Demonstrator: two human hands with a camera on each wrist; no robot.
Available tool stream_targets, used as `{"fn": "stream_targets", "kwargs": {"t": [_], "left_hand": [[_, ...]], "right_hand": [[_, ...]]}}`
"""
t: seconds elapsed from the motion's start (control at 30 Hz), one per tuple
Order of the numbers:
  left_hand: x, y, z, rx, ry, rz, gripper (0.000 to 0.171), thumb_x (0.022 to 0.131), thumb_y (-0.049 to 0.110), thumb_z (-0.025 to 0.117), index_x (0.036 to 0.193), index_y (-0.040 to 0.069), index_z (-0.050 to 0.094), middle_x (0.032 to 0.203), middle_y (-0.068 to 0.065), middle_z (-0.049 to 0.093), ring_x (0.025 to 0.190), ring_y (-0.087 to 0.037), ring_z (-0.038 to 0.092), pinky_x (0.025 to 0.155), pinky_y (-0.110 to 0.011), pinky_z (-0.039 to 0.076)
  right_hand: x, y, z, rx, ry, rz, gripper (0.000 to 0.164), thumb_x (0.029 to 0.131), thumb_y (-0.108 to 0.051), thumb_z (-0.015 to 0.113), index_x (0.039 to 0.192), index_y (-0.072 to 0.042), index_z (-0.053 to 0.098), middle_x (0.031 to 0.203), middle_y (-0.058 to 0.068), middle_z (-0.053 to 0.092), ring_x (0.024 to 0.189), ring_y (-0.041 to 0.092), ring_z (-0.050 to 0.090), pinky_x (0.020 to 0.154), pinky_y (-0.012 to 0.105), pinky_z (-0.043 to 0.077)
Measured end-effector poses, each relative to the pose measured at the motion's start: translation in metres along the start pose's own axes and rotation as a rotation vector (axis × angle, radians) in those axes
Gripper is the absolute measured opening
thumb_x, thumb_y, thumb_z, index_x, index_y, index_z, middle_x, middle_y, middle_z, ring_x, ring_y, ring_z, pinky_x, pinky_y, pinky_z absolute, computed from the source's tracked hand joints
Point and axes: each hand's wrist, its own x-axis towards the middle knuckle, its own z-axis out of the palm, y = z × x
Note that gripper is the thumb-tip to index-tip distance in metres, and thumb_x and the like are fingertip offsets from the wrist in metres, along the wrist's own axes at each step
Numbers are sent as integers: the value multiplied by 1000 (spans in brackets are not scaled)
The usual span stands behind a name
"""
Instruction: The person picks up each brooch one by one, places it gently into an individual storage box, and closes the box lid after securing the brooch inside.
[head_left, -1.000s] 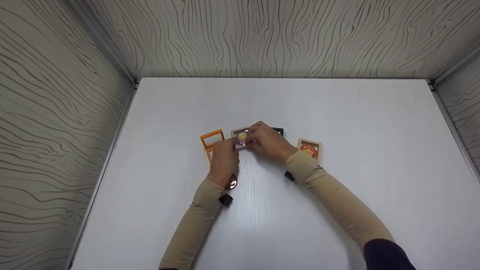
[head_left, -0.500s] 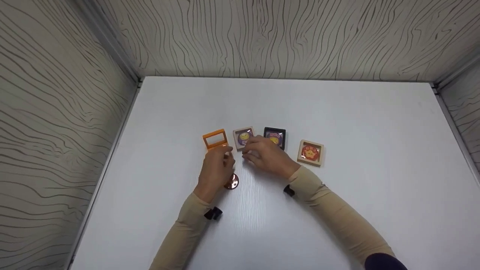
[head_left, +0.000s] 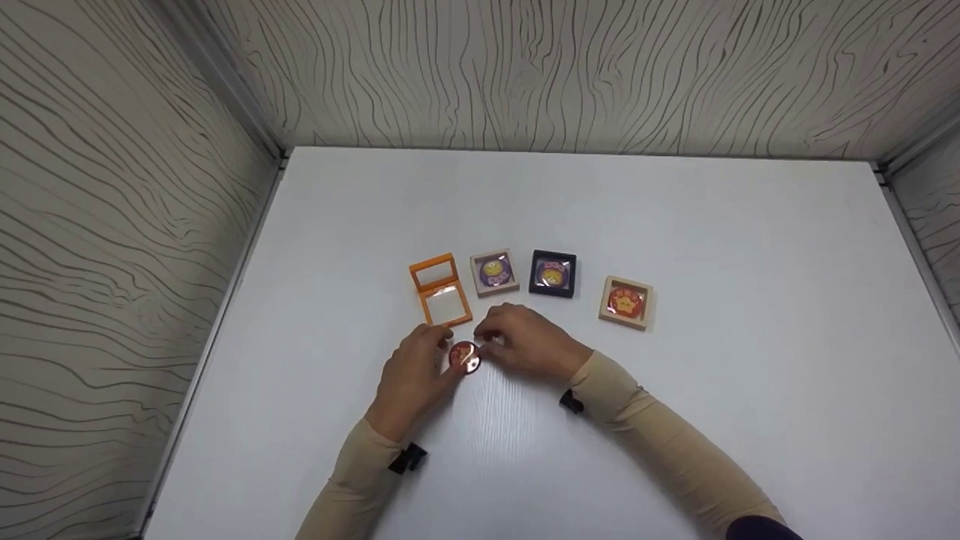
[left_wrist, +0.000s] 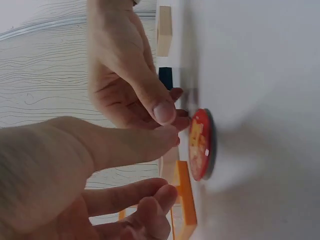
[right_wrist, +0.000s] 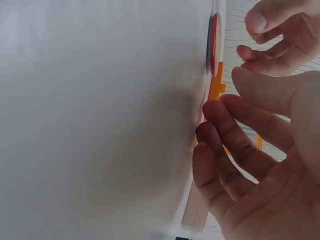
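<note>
A round red pin badge (head_left: 465,358) with a shiny face lies flat on the white table between my hands. My left hand (head_left: 412,379) is at its left, thumb and fingers spread apart around that side. At its right is my right hand (head_left: 529,343), fingers loosely bent with nothing held between them. The left wrist view has the badge (left_wrist: 200,145) on the tabletop with both thumbs close to it; contact cannot be told. Just beyond the left fingers stands an orange frame (head_left: 467,311) with its lid raised and its window see-through.
Behind the hands sit a pale wooden frame (head_left: 514,285) with a purple badge and a black frame (head_left: 532,289) with another purple badge. Farther right is a light wood frame (head_left: 622,324) with a red star badge. Patterned panels (head_left: 525,75) border the table.
Both hands have come away from the pale frame with the purple badge and moved down toward the red badge. The purple badge stays in its frame, and the orange frame is uncovered.
</note>
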Motion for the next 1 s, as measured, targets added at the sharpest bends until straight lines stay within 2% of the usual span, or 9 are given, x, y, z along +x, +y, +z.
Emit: {"fn": "stream_targets", "kwargs": {"t": [0.17, 0.33, 0.47, 0.57, 0.73, 0.87, 1.0], "left_hand": [[-1, -5, 4, 8, -36, -14, 46, 87, 22, 90, 125, 5, 71, 110, -10, 70, 99, -26, 67, 84, -47, 58], [-1, -10, 9, -12, -52, 5, 41, 86, 17, 90, 121, 6, 72, 110, -8, 69, 101, -25, 67, 87, -47, 57], [-2, -12, 10, -24, -43, 26, 38, 87, 19, 90, 118, 8, 73, 109, -6, 69, 101, -24, 66, 87, -47, 57], [-2, -11, 10, -28, -36, 33, 37, 86, 18, 91, 117, 9, 73, 108, -5, 69, 95, -21, 64, 81, -43, 55], [-2, -10, 11, -29, -25, 64, 36, 88, 13, 88, 119, 11, 71, 102, -3, 69, 80, -15, 55, 67, -32, 47], [-4, -10, 12, -57, -28, 78, 37, 89, 10, 87, 122, 10, 70, 101, -3, 70, 80, -14, 56, 68, -30, 47], [-1, -13, 12, -129, -52, 61, 34, 92, 6, 83, 122, 10, 70, 101, -3, 72, 84, -15, 60, 72, -32, 51]], "right_hand": [[0, -2, 6, -3, -46, -5, 31, 97, -31, 79, 122, -12, 79, 108, 0, 73, 101, 15, 65, 90, 35, 55], [1, -6, 8, -2, -63, -2, 33, 96, -30, 81, 123, -11, 78, 103, 0, 70, 96, 15, 60, 85, 34, 52], [0, -8, 9, 22, -66, 14, 31, 97, -27, 80, 124, -12, 78, 107, 0, 69, 98, 14, 60, 87, 34, 52], [0, -10, 10, 58, -52, 32, 25, 100, -24, 75, 121, -11, 78, 111, 1, 68, 100, 14, 61, 89, 35, 54], [3, -9, 11, 155, 2, 63, 13, 103, -16, 70, 112, -9, 76, 104, 0, 70, 96, 12, 64, 86, 34, 56], [4, -7, 12, 233, 2, 81, 8, 103, -11, 70, 109, -11, 75, 99, -2, 74, 89, 9, 67, 81, 31, 57], [5, -6, 10, 295, 22, 101, 11, 100, -7, 71, 110, -9, 76, 99, 1, 76, 89, 11, 68, 82, 32, 58]]}}
